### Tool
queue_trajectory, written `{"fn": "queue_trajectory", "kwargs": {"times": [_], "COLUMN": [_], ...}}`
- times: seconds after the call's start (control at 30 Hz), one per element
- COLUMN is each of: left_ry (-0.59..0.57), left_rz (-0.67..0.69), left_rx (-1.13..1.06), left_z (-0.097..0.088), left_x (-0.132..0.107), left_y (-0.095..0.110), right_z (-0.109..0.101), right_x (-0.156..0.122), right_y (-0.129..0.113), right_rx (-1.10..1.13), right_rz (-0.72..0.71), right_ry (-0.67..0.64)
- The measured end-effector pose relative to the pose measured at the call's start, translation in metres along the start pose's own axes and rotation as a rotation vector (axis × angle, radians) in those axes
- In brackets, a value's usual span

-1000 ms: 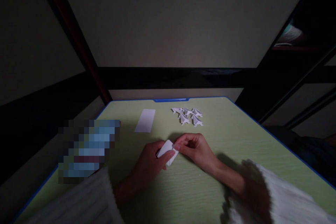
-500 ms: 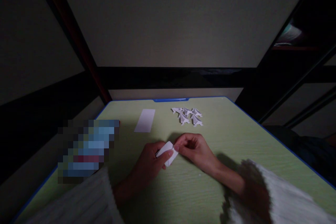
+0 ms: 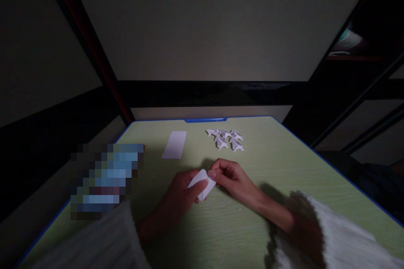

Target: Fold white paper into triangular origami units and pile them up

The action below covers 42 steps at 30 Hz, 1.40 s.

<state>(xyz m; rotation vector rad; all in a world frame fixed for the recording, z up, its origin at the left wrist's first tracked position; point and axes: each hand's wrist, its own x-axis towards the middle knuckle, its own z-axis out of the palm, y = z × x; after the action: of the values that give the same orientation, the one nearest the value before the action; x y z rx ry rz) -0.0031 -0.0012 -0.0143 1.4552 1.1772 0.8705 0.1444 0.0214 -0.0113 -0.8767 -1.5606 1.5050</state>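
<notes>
- Over the near middle of the tabletop (image 3: 284, 172), a small folded paper (image 3: 209, 188), white, tilted, between the two hands.
- Left hand (image 3: 187, 188): closed on the paper from its left side, thumb laid flat across the face, fingers mostly hidden beneath.
- Right hand (image 3: 231, 178): thumb and forefinger pinched together at the paper's upper right edge; other fingers curled inward.
- Beyond the hands, slightly right: five white paper figures (image 3: 221, 143), pointed and pleated, grouped close in two rough rows, three far and two near.
- Left of these, well apart: one white paper sheet (image 3: 174, 145), oblong, lying flat.
- Far left of the tabletop: a bluish item (image 3: 112, 176), pixelated; cannot tell what it is.
- Right of the hands, nearer the wearer: a tiny white speck (image 3: 240, 209).
- Pale ribbed sleeves (image 3: 350, 235) on both arms; blue trim (image 3: 206, 120) along the tabletop's edge.
</notes>
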Motion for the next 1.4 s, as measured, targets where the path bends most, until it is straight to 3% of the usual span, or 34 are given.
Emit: {"fn": "queue_trajectory", "kwargs": {"times": [0.17,0.37,0.57,0.83,1.17,1.4], "left_ry": [-0.014,-0.111,-0.206,-0.248,-0.217,-0.185], "left_rz": [0.001,-0.010,0.022,-0.006,0.032,0.022], "left_rx": [-0.037,-0.113,-0.156,-0.158,-0.139,-0.154], "left_z": [0.000,-0.002,-0.004,-0.002,-0.005,-0.003], "left_x": [0.000,0.000,-0.004,-0.004,-0.006,-0.002], "left_y": [0.001,0.001,0.000,0.004,0.005,0.004], "right_z": [0.001,-0.001,0.000,0.001,0.002,0.003], "right_x": [-0.005,-0.008,-0.009,-0.012,-0.009,-0.009], "right_y": [0.000,-0.001,-0.004,-0.007,-0.004,-0.004], "right_rx": [-0.095,-0.093,-0.007,-0.040,0.132,0.081], "right_rz": [-0.006,-0.025,0.002,0.017,0.068,0.029], "right_ry": [-0.139,-0.202,-0.201,-0.195,-0.227,-0.219]}}
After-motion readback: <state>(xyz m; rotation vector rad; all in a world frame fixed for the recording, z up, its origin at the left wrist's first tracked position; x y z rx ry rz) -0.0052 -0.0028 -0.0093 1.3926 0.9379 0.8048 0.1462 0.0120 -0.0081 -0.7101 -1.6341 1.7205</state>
